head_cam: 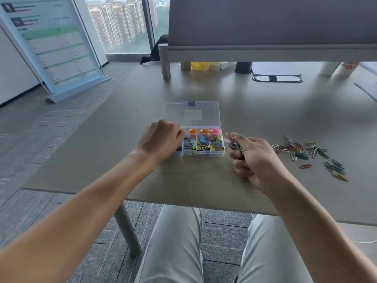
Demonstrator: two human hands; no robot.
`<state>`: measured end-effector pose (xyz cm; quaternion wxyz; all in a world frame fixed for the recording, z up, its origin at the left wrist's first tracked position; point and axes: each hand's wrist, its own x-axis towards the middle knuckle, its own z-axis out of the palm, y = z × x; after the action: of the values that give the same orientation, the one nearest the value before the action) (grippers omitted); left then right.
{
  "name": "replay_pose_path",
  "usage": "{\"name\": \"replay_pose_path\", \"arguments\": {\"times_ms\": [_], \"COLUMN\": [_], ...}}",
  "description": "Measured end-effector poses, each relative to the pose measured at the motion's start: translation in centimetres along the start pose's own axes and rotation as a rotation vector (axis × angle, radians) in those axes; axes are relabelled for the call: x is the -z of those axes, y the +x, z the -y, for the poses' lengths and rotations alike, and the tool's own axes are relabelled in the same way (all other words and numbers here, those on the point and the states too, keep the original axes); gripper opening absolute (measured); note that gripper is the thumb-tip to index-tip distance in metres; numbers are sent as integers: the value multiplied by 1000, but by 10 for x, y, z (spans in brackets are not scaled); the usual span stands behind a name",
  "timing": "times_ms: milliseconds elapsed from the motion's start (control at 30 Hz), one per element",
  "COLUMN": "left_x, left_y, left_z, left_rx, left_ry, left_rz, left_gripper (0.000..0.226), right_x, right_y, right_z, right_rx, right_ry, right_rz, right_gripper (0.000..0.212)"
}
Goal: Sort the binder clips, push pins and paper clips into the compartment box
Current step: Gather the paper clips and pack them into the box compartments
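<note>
A clear compartment box (221,154) lies open on the desk, its lid (192,114) folded flat behind it. Orange and pink push pins (204,131) fill the back row. Coloured binder clips (205,147) fill the middle and front compartments. My left hand (163,137) rests curled over the box's left end, fingers closed; whether it holds anything is hidden. My right hand (252,158) hovers just right of the box, shut on a bunch of paper clips (236,147). More loose paper clips (306,151) lie scattered on the desk to the right.
A grey partition (265,27) stands on posts across the back of the desk, with cups, a yellow object and a notebook (275,70) beneath it. The desk's front edge (183,203) runs close above my knees. A banner stand (51,41) stands on the floor at left.
</note>
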<state>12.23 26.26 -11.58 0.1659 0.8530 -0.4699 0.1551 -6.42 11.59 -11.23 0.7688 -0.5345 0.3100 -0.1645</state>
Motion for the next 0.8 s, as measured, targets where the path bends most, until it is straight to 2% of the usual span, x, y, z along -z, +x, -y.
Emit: {"name": "replay_pose_path", "arguments": {"times_ms": [433,800], "left_x": [4,15], "left_y": [-3,-2], "left_z": [-1,16], "left_rx": [-52,3], "left_ry": [-18,-250], "left_rz": [-49,-183], "left_gripper": [42,49], "right_x": [-6,-36], "right_y": [-5,-5], "right_z": [0,10], "right_rx": [24,54], "right_ry": [-28,-121], "right_rz": [-23,-34], "right_gripper": [30,33]}}
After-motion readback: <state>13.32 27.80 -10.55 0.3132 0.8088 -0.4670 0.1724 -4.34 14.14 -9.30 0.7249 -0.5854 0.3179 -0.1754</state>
